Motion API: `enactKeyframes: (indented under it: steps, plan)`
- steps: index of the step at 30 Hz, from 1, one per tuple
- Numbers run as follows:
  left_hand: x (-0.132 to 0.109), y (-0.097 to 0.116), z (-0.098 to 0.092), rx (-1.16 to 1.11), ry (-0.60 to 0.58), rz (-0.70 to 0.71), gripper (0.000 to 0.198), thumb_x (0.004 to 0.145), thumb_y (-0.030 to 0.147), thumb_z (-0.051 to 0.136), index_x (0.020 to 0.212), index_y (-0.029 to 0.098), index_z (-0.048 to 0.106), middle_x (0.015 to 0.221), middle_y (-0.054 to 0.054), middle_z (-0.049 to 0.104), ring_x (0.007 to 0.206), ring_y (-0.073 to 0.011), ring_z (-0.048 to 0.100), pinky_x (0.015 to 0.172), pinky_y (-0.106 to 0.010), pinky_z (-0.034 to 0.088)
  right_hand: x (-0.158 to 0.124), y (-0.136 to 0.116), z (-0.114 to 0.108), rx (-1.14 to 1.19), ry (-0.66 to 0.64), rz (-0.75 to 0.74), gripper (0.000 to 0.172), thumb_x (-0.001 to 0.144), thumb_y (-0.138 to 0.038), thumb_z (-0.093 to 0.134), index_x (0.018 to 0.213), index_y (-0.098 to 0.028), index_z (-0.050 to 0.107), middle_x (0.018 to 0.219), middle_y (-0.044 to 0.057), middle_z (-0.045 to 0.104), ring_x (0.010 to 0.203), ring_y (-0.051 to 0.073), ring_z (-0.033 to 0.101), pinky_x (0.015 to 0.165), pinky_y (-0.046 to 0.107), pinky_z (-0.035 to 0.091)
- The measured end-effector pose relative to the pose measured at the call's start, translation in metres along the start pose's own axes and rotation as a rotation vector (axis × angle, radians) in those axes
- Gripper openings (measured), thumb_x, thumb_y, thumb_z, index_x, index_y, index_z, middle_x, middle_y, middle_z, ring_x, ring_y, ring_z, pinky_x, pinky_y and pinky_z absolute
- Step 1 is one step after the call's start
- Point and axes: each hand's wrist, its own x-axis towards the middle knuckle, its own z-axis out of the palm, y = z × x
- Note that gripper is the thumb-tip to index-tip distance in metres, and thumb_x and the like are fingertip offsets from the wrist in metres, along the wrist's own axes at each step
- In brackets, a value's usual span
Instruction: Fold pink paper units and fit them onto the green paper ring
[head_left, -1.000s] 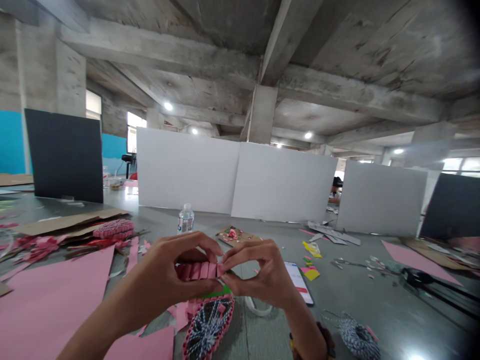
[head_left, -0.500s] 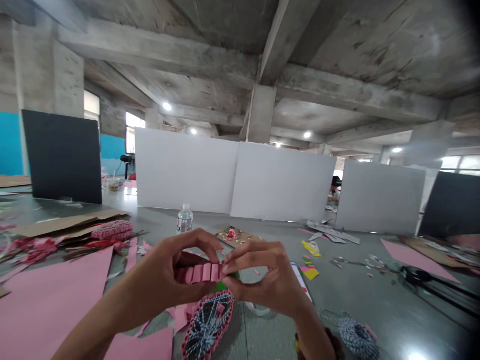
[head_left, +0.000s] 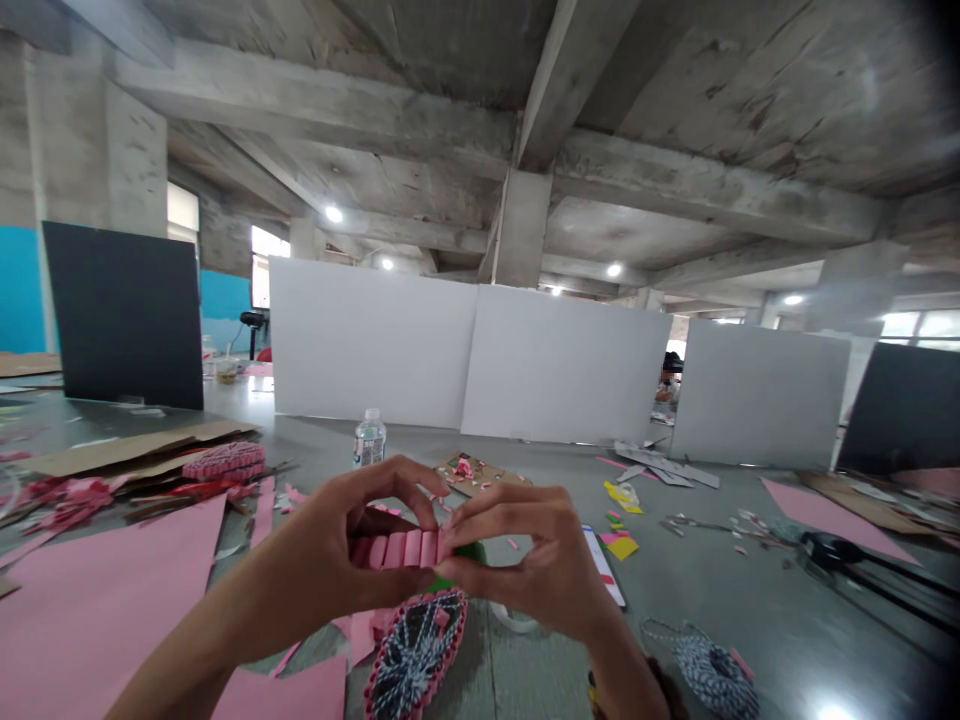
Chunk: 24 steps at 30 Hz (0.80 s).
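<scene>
A strip of pink folded paper segments (head_left: 405, 548) with a green part (head_left: 471, 552) at its right is held up over the table. My left hand (head_left: 352, 550) wraps round its left and middle, thumb below and fingers above. At its right end my right hand (head_left: 517, 545) pinches the strip between thumb and fingers, and both hands' fingertips nearly meet there. Just below lies an oval piece (head_left: 416, 655) with a pink rim and blue-white string crossed inside.
Pink paper sheets (head_left: 112, 600) lie at the left. Behind the hands stand a bottle (head_left: 370, 440) and white panels (head_left: 562, 365). At the right are a phone (head_left: 604, 565), yellow scraps (head_left: 622, 547), a string coil (head_left: 716, 675) and a black tool (head_left: 832, 555).
My right hand's fingers have shifted slightly on the right end of the strip. My left hand holds nearly the same place.
</scene>
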Motion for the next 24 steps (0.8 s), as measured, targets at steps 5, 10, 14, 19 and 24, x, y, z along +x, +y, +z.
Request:
enactKeyframes:
  steps: [5, 10, 14, 19, 24]
  plan:
    - [-0.001, -0.002, -0.001, -0.016, 0.006, -0.028, 0.044, 0.072, 0.032, 0.075, 0.112, 0.021, 0.060, 0.089, -0.003, 0.065, 0.072, -0.0149, 0.063, 0.052, -0.018, 0.049, -0.001, 0.001, 0.001, 0.058, 0.023, -0.025, 0.043, 0.064, -0.001, 0.082, 0.094, -0.031, 0.076, 0.091, -0.003, 0.076, 0.082, 0.020, 0.072, 0.083, 0.030, 0.057]
    - [0.000, -0.008, -0.001, -0.033, -0.009, 0.006, 0.044, 0.074, 0.033, 0.075, 0.113, 0.022, 0.058, 0.094, -0.003, 0.061, 0.065, -0.0112, 0.058, 0.051, -0.017, 0.047, -0.002, 0.006, 0.006, 0.126, 0.059, -0.003, 0.038, 0.063, -0.001, 0.084, 0.087, -0.029, 0.077, 0.084, -0.004, 0.076, 0.077, 0.019, 0.073, 0.080, 0.030, 0.057]
    - [0.002, -0.011, -0.002, -0.058, -0.009, 0.012, 0.048, 0.075, 0.034, 0.075, 0.117, 0.025, 0.054, 0.097, -0.002, 0.059, 0.071, -0.0121, 0.058, 0.054, -0.017, 0.048, 0.000, 0.013, 0.009, 0.089, 0.091, -0.039, 0.037, 0.062, 0.000, 0.084, 0.086, -0.027, 0.077, 0.087, -0.002, 0.076, 0.080, 0.019, 0.073, 0.082, 0.027, 0.056]
    - [0.005, -0.012, -0.008, -0.053, 0.020, -0.024, 0.050, 0.075, 0.037, 0.076, 0.117, 0.027, 0.052, 0.100, -0.001, 0.055, 0.064, -0.0080, 0.050, 0.049, -0.015, 0.044, 0.001, 0.014, 0.006, 0.096, 0.050, -0.015, 0.042, 0.060, -0.004, 0.087, 0.092, -0.030, 0.078, 0.095, -0.001, 0.076, 0.090, 0.021, 0.072, 0.088, 0.029, 0.055]
    - [0.008, -0.015, -0.012, -0.067, 0.051, -0.042, 0.055, 0.075, 0.039, 0.076, 0.122, 0.027, 0.049, 0.101, -0.001, 0.055, 0.060, -0.0060, 0.042, 0.050, -0.016, 0.046, 0.003, 0.011, 0.003, 0.103, 0.046, 0.101, 0.032, 0.071, -0.013, 0.083, 0.093, -0.035, 0.077, 0.104, -0.002, 0.074, 0.098, 0.023, 0.069, 0.093, 0.033, 0.053]
